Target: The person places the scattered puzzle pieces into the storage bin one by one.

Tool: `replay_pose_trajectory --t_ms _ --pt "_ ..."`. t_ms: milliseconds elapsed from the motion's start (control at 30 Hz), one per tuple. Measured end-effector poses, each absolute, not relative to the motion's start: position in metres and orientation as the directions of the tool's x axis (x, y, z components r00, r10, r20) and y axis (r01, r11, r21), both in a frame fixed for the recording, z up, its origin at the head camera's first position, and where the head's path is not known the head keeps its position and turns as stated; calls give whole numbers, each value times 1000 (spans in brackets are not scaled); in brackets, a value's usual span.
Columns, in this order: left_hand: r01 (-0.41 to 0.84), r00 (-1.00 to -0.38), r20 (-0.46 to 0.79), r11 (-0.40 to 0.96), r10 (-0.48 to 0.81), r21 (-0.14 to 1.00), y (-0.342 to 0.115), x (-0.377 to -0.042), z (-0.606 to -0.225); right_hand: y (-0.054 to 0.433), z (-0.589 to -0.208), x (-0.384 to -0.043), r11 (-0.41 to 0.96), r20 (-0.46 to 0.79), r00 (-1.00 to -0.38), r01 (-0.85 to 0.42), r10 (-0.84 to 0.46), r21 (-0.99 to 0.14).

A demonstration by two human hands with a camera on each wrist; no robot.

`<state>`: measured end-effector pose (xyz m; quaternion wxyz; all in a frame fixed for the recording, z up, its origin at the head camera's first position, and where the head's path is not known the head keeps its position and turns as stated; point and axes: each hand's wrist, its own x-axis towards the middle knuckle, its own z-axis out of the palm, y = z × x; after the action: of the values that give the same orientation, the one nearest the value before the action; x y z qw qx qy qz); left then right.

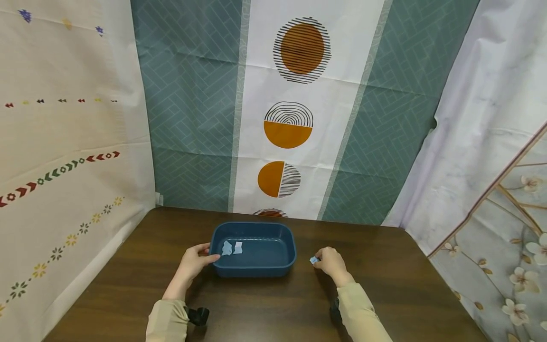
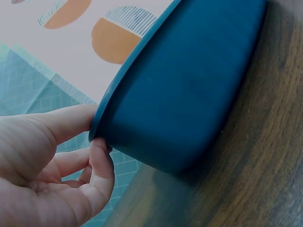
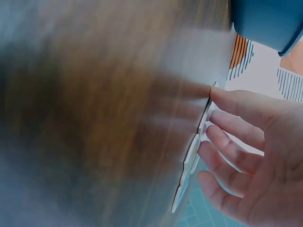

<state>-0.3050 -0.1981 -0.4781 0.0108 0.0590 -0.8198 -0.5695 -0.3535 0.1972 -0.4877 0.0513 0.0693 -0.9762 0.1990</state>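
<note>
A dark blue rectangular plastic basin [image 1: 252, 271] stands on the table. Thumb over the rim and fingers bent beneath it, my left hand [image 1: 195, 261] holds the basin at its left end; the left wrist view shows this grip close up. Two flat light-blue pieces, one irregular [image 1: 227, 248] and one squarer [image 1: 238, 247], lie inside at the left. To the right of the basin, my right hand [image 1: 332, 262] has thumb and fingertips around a small flat light-blue piece [image 1: 314, 260] at the tabletop. In the right wrist view, thin flat pieces [image 3: 185, 163] show edge-on by the fingertips.
The dark brown wooden table [image 1: 265, 308] reaches back to a patterned curtain [image 1: 192, 118]. More cloth hangs at the left [image 1: 64, 166] and right [image 1: 483, 118] sides. A black wrist mount [image 1: 198, 316] sits beside the left sleeve.
</note>
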Motion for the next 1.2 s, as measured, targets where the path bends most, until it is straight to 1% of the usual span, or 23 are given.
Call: replay_pose_trajectory --t_ms 233,500,733,1200 --pt "-88 -992 -51 346 -115 934 -198 -305 -479 196 -487 -352 906 100 -989 -141 -109 -399" --pt "-83 -992 -46 347 -114 934 -197 -303 -478 194 -487 -351 920 125 -984 -163 -126 -356" --pt "-74 -993 -39 337 -110 939 -197 -302 -477 193 -486 -349 922 136 -983 -167 -126 -349" --pt "-66 -993 -29 345 -111 936 -197 -302 -477 191 -479 -350 907 114 -987 -146 -110 -395"
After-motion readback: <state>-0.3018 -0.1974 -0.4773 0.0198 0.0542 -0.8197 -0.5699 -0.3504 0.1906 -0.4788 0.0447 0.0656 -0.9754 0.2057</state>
